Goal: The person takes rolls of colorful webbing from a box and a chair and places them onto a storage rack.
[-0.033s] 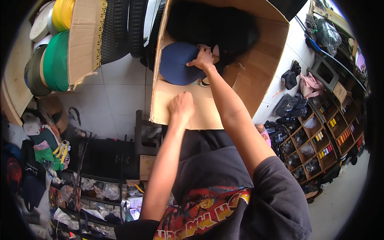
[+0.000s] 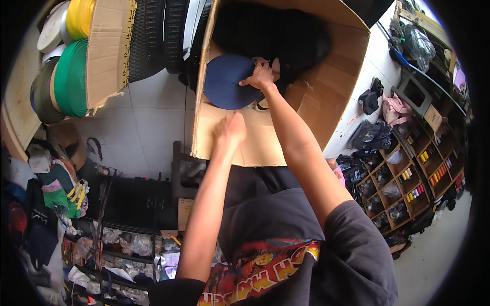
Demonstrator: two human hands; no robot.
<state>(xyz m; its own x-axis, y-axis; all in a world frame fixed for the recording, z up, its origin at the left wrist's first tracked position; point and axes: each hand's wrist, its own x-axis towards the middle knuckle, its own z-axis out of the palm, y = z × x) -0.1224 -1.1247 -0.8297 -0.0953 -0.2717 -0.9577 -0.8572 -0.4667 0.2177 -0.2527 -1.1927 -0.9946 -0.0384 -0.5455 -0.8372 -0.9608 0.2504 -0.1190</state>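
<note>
Inside an open cardboard box (image 2: 332,97) in front of me stands a dark blue flat round roll of webbing (image 2: 224,81). My right hand (image 2: 261,76) grips its right edge, the thumb lying on the round face and the fingers going round behind. Just below the roll, over the box's near flap (image 2: 255,140), my left hand (image 2: 231,128) is closed in a fist. Whatever it may hold is hidden by the fingers. Black material (image 2: 270,30) fills the far part of the box, its details lost in shadow.
At the upper left, another carton (image 2: 108,51) stands beside green (image 2: 71,76) and yellow webbing rolls (image 2: 80,18). A wooden rack (image 2: 408,178) with thread spools is on the right. Shelves of bagged small parts (image 2: 127,245) lie at the lower left, near a dark chair (image 2: 178,178).
My left fist has shifted slightly away from me, closer to the roll's lower edge. My right hand stays on the roll, almost unmoved.
</note>
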